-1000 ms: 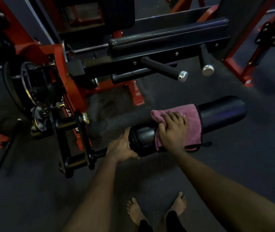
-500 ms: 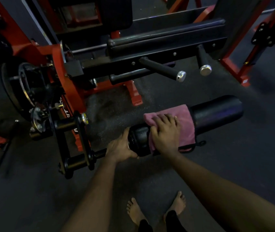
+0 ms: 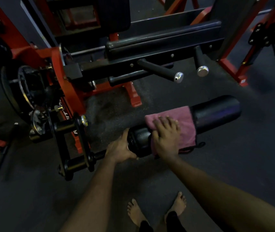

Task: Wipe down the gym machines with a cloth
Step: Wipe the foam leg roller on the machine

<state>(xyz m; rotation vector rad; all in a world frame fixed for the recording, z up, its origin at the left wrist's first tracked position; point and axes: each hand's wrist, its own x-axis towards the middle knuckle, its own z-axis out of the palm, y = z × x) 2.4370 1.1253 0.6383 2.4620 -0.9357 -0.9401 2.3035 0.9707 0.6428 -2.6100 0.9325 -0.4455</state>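
Grips inner end of roller pad [image 3: 217, 111] with left hand [image 3: 120, 149], fingers curled, likely to stop it turning; presses pink cloth [image 3: 186, 126] flat under right hand [image 3: 166, 138], fingers straight, for wiping

The cloth [image 3: 187, 129] is a dusty pink with a dark edge, otherwise plain. The roller [image 3: 217, 113] is glossy black, and so is the seat pad [image 3: 163, 45]. The machine frame [image 3: 66, 86] is bright red-orange. The handles [image 3: 156, 70] are matt black with silver end caps [image 3: 179, 77]. The floor [image 3: 250, 164] is dark grey, faintly speckled in paler grey near the frame.
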